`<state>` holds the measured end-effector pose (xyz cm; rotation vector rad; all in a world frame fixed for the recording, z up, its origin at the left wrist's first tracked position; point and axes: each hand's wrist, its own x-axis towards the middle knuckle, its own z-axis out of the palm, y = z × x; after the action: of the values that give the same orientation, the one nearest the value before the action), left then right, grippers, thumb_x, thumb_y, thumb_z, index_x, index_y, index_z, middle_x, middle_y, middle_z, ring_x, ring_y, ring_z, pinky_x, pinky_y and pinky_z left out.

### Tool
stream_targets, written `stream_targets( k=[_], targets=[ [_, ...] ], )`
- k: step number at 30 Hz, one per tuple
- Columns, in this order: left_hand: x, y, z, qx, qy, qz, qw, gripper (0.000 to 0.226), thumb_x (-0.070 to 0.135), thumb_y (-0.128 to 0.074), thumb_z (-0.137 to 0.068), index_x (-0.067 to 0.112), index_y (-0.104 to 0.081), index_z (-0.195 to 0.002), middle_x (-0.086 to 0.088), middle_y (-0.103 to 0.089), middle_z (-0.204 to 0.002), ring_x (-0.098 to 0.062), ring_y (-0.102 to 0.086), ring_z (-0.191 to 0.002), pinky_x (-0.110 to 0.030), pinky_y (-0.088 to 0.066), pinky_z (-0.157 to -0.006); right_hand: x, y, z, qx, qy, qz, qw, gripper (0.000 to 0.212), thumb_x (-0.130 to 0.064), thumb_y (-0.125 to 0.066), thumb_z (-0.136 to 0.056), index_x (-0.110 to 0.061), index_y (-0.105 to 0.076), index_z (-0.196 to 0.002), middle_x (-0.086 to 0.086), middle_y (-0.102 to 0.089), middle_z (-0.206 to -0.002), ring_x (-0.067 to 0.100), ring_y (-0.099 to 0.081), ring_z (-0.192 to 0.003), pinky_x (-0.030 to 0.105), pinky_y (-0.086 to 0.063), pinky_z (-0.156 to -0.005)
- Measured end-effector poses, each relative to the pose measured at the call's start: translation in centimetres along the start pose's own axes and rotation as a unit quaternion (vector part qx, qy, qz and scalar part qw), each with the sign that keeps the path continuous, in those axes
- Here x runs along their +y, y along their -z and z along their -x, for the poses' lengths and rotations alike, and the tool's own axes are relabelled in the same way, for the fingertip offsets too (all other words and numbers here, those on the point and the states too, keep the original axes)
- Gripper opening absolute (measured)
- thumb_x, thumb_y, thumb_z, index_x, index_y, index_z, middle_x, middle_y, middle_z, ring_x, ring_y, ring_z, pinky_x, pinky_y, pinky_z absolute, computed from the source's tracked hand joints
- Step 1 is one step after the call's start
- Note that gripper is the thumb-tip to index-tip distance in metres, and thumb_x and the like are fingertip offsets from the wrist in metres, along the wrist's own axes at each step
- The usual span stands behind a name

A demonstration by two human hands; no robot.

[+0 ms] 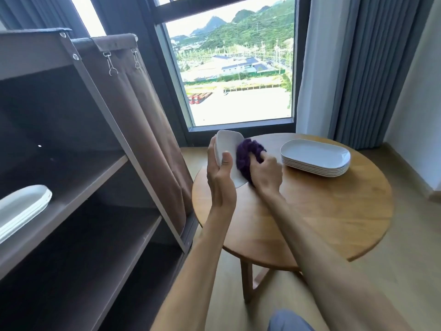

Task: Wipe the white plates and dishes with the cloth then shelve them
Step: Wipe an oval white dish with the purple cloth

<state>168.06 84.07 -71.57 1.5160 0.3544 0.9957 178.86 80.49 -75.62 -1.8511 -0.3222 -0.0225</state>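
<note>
My left hand grips a white oblong dish by its edge, held tilted on its side above the left rim of the round wooden table. A bunched purple cloth is pressed against the dish's inner face by my right hand, whose fingers curl round it. A stack of several white dishes lies on the table's far right. On the cabinet's middle shelf at the left rests another small stack of white dishes.
The open brown fabric cabinet stands at the left, its curtain drawn to the right side; a lower shelf sits under the middle one. A window and grey curtains are behind the table. My knee shows at the bottom.
</note>
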Motion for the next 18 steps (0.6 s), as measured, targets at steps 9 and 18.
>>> stream_targets(
  k=[9, 18],
  targets=[
    [-1.3, -0.2, 0.3, 0.005, 0.072, 0.108, 0.992, 0.053, 0.041, -0.050, -0.095, 0.023, -0.053, -0.145, -0.007, -0.066, -0.133, -0.025, -0.062, -0.124, -0.047, -0.051, -0.108, -4.2, 1.2, 0.5, 0.007, 0.189, -0.063, 0.980, 0.033, -0.039, -0.066, -0.090, -0.029, -0.050, -0.062, -0.006, -0.057, -0.068, 0.010, -0.052, -0.066, 0.022, -0.038, -0.059],
    [-2.3, -1.1, 0.0, -0.052, 0.046, 0.024, 0.997, 0.059, 0.051, -0.054, -0.091, 0.030, -0.049, -0.146, -0.003, -0.063, -0.131, -0.021, -0.061, -0.121, -0.053, -0.053, -0.105, -0.6, 2.0, -1.0, 0.000, 0.056, -0.019, 0.998, 0.025, -0.037, -0.059, -0.096, -0.022, -0.050, -0.114, -0.001, -0.065, -0.098, 0.026, -0.064, -0.090, 0.036, -0.047, -0.074]
  ],
)
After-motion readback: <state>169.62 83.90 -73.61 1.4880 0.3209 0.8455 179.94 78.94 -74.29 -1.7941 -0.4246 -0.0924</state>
